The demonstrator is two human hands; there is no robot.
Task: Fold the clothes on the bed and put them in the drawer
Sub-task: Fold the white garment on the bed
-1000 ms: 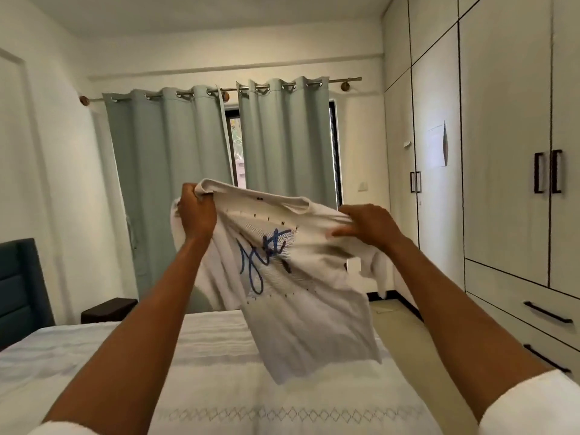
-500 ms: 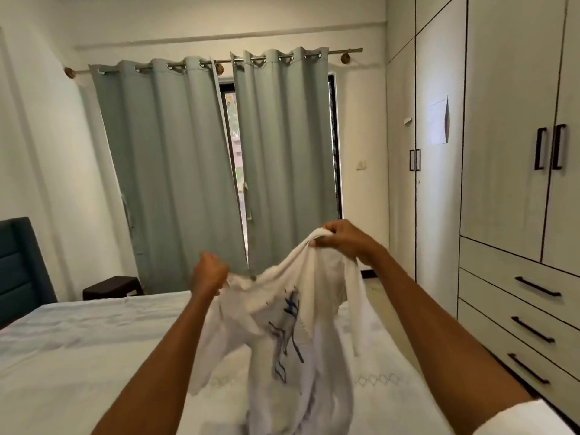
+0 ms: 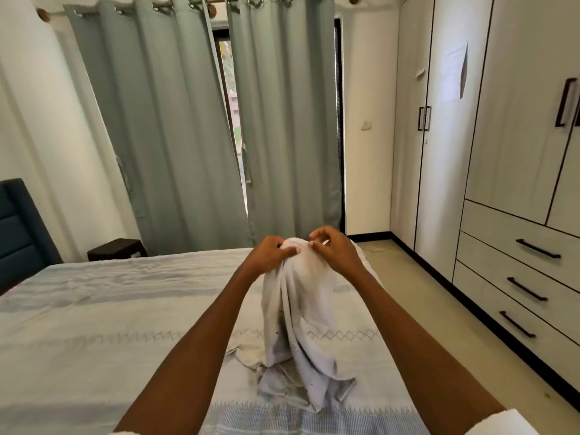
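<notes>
Two bare forearms are extended from the near edge toward the middle of the scene. A white sleeve cuff (image 3: 502, 423) is seen at the near right corner. The bed (image 3: 94, 340) is covered with a pale patterned sheet, and fills the near and left part of the view. The shirt (image 3: 298, 324) is held up over the bed by its top; its lower end is bunched and rests on the sheet. The top of the shirt is gathered between both hands, set close together. The left hand (image 3: 270, 254) is curled over the fabric, thumb pressed against it. The right hand (image 3: 337, 251) pinches the fabric with thumb and fingertips; the other fingers are bent and slightly spread.

To the right, three closed drawers (image 3: 527, 290) with dark handles are stacked under the wardrobe (image 3: 518, 120) doors. At far left, a dark headboard (image 3: 18, 227) and a small dark nightstand (image 3: 116, 248) are noted. Farthest, grey-green curtains (image 3: 188, 136) hang with a narrow gap between them.
</notes>
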